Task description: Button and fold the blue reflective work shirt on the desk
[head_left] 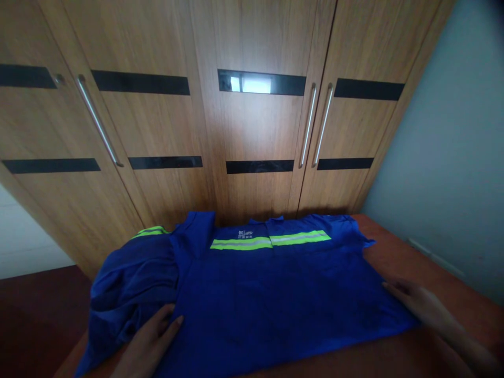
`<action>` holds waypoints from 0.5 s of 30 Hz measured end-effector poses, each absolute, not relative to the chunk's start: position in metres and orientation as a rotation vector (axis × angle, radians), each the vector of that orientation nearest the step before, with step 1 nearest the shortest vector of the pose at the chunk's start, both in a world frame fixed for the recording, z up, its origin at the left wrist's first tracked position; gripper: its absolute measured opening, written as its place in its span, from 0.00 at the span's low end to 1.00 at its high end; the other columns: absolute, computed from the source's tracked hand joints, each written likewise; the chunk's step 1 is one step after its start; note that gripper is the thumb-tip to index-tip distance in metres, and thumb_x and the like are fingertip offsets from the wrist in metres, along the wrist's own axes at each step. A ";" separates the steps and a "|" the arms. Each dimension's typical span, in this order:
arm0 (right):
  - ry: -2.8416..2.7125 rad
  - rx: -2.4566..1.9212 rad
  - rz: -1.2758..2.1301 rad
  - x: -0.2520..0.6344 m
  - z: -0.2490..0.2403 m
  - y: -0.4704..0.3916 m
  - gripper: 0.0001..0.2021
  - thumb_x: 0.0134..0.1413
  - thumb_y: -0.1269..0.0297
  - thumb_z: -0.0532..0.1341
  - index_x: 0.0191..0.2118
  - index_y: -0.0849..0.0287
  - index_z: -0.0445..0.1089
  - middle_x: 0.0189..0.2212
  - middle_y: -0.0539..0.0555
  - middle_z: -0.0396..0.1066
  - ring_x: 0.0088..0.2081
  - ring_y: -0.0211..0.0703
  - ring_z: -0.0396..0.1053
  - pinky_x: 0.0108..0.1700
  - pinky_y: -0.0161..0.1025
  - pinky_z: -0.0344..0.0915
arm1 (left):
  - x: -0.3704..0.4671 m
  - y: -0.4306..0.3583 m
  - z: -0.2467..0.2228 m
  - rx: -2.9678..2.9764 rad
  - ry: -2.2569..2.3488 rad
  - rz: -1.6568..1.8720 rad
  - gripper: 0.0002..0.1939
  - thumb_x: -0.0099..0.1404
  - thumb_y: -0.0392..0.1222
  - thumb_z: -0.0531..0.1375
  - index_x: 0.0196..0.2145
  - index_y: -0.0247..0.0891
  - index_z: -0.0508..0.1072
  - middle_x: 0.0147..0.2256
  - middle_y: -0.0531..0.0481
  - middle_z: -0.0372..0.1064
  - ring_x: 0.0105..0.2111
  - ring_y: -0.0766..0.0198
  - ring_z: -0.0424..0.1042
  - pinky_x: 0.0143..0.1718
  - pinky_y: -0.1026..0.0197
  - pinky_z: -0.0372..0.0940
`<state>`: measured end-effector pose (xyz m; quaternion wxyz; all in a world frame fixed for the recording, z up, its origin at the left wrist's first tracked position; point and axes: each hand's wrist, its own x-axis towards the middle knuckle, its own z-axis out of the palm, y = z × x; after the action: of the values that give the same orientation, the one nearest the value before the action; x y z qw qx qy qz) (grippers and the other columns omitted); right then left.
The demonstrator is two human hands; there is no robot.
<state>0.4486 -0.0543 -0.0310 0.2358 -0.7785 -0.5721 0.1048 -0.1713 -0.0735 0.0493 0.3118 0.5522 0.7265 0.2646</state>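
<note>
- The blue shirt point(275, 294) lies spread on the red-brown top point(386, 241), neck at 12 o'clock, looking longest from 9 to 3.
- The left hand point(147, 344) is by its edge at 8 o'clock, thumb on the cloth; I can't tell if the fingers pinch it.
- The right hand point(427, 310) is at its 3 o'clock edge; I can't tell if it grips. Both hands look about as near.
- A crumpled blue cloth point(134, 283) touches the shirt at 9.
- Big wood doors point(255, 126) stand at 12.
</note>
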 end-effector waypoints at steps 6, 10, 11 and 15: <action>-1.566 -2.074 0.522 0.456 -0.033 -0.082 0.21 0.54 0.43 0.52 0.32 0.52 0.74 0.33 0.54 0.78 0.39 0.56 0.75 0.41 0.42 0.69 | -0.180 -0.073 0.043 1.438 1.971 0.734 0.22 0.49 0.57 0.59 0.38 0.43 0.73 0.41 0.46 0.78 0.47 0.45 0.74 0.50 0.53 0.68; -1.565 -2.079 0.492 0.455 -0.030 -0.092 0.20 0.55 0.44 0.52 0.32 0.51 0.73 0.32 0.54 0.78 0.41 0.56 0.74 0.42 0.41 0.68 | -0.189 -0.076 0.031 1.404 1.923 0.738 0.20 0.50 0.56 0.59 0.37 0.44 0.73 0.41 0.48 0.79 0.48 0.45 0.73 0.53 0.51 0.66; -1.570 -2.082 0.480 0.454 -0.030 -0.092 0.19 0.54 0.44 0.52 0.31 0.51 0.73 0.32 0.54 0.78 0.41 0.56 0.74 0.42 0.41 0.68 | -0.190 -0.077 0.030 1.390 1.924 0.723 0.20 0.50 0.57 0.59 0.38 0.44 0.73 0.39 0.48 0.79 0.47 0.45 0.74 0.53 0.51 0.66; -1.593 -2.105 0.424 0.449 -0.026 -0.088 0.18 0.53 0.47 0.52 0.29 0.52 0.73 0.33 0.55 0.79 0.38 0.57 0.75 0.39 0.43 0.69 | -0.186 -0.079 0.032 1.406 1.949 0.671 0.21 0.51 0.58 0.57 0.39 0.44 0.73 0.38 0.48 0.79 0.46 0.44 0.74 0.49 0.51 0.69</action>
<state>0.4489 -0.0881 -0.0263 0.2319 -0.7658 -0.5796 0.1544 -0.1861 -0.0791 0.0325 0.3174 0.5344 0.7407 0.2550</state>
